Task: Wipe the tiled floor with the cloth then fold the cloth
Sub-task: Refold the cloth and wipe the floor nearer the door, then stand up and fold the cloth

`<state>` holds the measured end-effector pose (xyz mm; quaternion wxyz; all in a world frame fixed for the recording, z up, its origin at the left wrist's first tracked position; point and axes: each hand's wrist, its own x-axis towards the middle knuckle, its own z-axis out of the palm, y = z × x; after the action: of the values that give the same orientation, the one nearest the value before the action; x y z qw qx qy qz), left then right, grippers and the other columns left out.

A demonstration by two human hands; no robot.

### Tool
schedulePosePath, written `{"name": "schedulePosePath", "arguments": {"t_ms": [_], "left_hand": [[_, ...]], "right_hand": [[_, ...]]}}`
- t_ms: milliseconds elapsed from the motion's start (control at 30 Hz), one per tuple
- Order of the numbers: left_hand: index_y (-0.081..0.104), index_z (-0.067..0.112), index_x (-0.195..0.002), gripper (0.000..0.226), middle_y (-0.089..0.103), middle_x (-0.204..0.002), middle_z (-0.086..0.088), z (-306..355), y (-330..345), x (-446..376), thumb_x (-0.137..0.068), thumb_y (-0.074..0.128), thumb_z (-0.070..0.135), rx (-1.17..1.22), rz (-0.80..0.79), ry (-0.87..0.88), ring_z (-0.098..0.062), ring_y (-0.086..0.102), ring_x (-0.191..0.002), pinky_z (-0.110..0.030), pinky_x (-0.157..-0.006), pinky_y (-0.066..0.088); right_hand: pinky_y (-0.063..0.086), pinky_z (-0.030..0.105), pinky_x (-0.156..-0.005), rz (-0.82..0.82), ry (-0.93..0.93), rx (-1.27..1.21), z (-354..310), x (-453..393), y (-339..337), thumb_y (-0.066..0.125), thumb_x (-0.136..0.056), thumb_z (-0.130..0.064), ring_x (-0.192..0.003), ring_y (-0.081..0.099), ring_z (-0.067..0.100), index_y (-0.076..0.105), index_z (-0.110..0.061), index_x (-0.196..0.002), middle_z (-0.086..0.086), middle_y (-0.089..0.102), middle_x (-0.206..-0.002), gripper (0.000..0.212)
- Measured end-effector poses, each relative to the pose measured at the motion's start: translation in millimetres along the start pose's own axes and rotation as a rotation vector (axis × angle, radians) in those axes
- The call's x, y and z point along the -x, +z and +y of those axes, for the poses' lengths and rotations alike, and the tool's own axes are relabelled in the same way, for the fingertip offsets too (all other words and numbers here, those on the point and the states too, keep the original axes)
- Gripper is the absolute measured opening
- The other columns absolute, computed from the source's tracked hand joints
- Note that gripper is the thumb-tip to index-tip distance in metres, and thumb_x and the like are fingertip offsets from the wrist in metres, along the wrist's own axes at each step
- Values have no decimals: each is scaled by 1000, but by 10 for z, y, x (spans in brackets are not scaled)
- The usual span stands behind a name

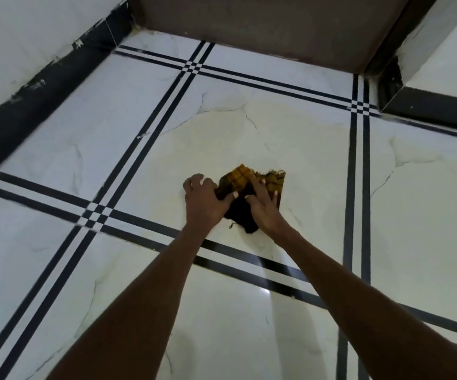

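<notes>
We see both hands down on the cloth (239, 178), a small yellow-and-dark checked rag bunched on the white marble-look tiled floor (290, 149), inside the tile bounded by double black stripes. Left hand (204, 200): grip curled, thumb pinching the cloth's left edge, fingers bent onto the floor just beside it. Right hand (263, 204): grip flat, fingers spread and pressing on the cloth's right half. Dark skirting (43, 89) runs along the left wall; a brown door (263, 26) stands at the top.
</notes>
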<state>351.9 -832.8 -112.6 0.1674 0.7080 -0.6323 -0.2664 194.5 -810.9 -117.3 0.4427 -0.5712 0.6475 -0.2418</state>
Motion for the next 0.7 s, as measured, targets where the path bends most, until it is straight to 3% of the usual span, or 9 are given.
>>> {"name": "schedulePosePath", "arguments": {"t_ms": [33, 100, 167, 267, 367, 567, 700], "left_hand": [[65, 6, -109, 48, 56, -130, -15, 59, -13, -3, -85, 78, 46, 33, -28, 5, -33, 42, -134, -41, -107, 42], [62, 8, -97, 33, 61, -99, -7, 155, -91, -17, -87, 78, 35, 165, -78, -16, -28, 58, -107, -34, -87, 47], [61, 6, -99, 28, 59, -89, -3, 254, -237, -7, -93, 73, 30, 375, -136, -85, -23, 60, -92, -34, -80, 50], [61, 11, -106, 18, 61, -98, -1, 480, -584, 64, -99, 67, 27, 572, -217, -131, -21, 61, -98, -34, -84, 53], [60, 15, -116, 21, 62, -116, -5, 805, -1060, 212, -100, 66, 28, 585, -237, -111, -20, 61, -107, -28, -86, 51], [57, 17, -126, 27, 63, -122, -3, 1731, -2443, 670, -101, 65, 24, 637, -306, -85, -17, 62, -113, -24, -87, 54], [58, 16, -134, 38, 65, -130, -8, 2478, -3638, 942, -99, 68, 22, 715, -335, -99, -23, 64, -122, -39, -107, 54]], "right_hand": [[10, 45, -132, 18, 31, -185, -24, 43, -53, 33, -108, -23, -159, 19, 20, 23, -33, -164, 0, 27, -170, 58], [40, 29, -113, 93, 116, -466, -91, 98, -178, 36, -110, -23, -141, 47, 15, 33, -35, -160, -7, 49, -151, 52], [49, 23, -100, 205, 182, -588, -139, 126, -318, 44, -109, -26, -125, 61, 13, 48, -32, -150, -7, 63, -134, 41], [50, 36, -112, 238, 228, -656, -209, 187, -527, 54, -105, -22, -119, 66, 18, 61, -26, -133, 0, 70, -123, 29], [46, 44, -116, 161, 279, -686, -465, 348, -701, 56, -105, -24, -127, 61, 25, 60, -23, -128, 5, 67, -130, 23], [52, 49, -108, -39, 521, -869, -1533, 1013, -1174, 57, -105, -41, -127, 62, 33, 57, -11, -137, 13, 64, -137, 44], [57, 49, -97, -89, 571, -1152, -2659, 1599, -1563, 51, -105, -51, -127, 63, 34, 61, -18, -133, 13, 68, -135, 45]]}}
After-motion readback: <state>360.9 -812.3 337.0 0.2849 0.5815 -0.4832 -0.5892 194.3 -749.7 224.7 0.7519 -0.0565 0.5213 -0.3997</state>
